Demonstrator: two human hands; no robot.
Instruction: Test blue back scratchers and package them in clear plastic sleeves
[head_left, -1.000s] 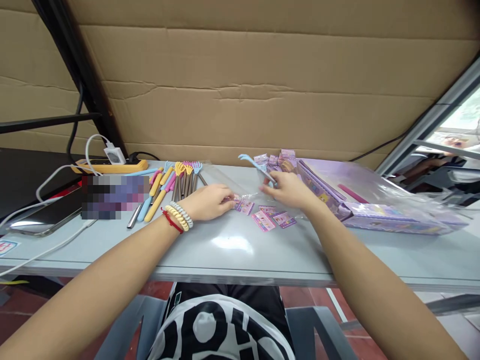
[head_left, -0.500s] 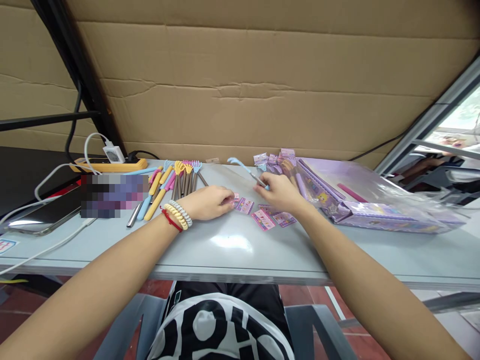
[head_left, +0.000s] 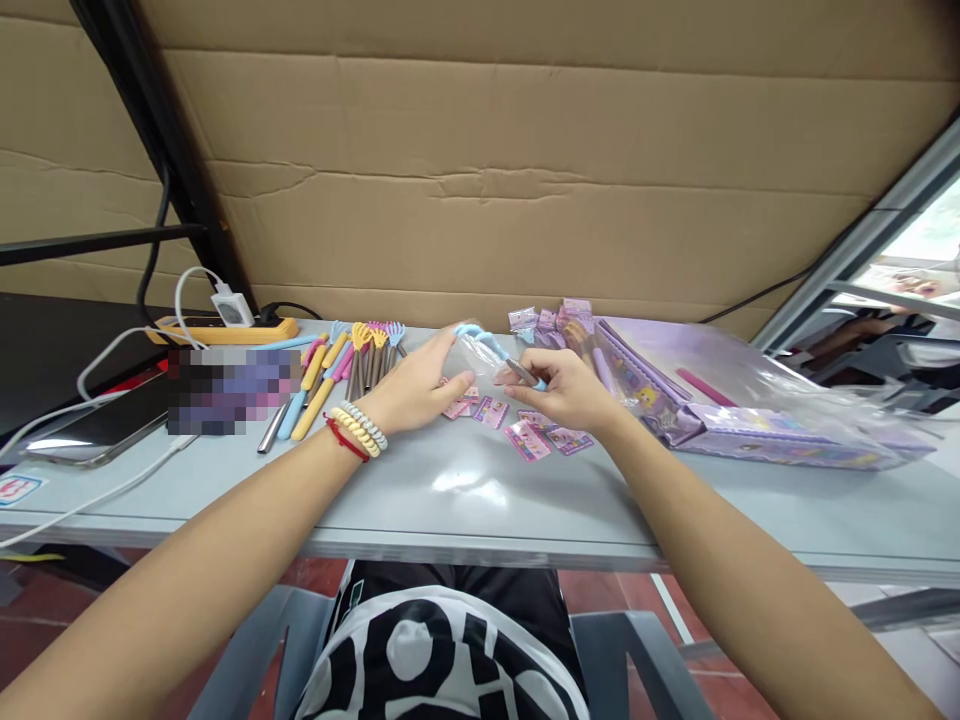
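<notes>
My right hand (head_left: 559, 385) is closed around a light-blue back scratcher (head_left: 489, 342), its curved head pointing left and its metal shaft at my fingertips. A clear plastic bag (head_left: 480, 358) lies around or beside the scratcher's head; I cannot tell which. Close by, my left hand (head_left: 420, 385) has its fingers stretched forward and its thumb apart, at the bag's left edge. Whether it touches the bag is unclear. Small pink printed cards (head_left: 491, 412) lie on the grey table (head_left: 450, 510) below the hands, some partly under my left thumb.
Several colourful back scratchers (head_left: 322, 380) lie left of my left hand. Packaged ones (head_left: 574, 335) sit behind my right hand, beside a purple box (head_left: 757, 435) in clear plastic. Further left are a phone (head_left: 97, 430), white cables and a yellow power strip (head_left: 277, 330). Cardboard (head_left: 480, 180) closes the back.
My left hand has moved forward from the cards and its fingers have straightened out. The clear bag now shows raised near the scratcher's head. My right hand keeps its hold on the scratcher.
</notes>
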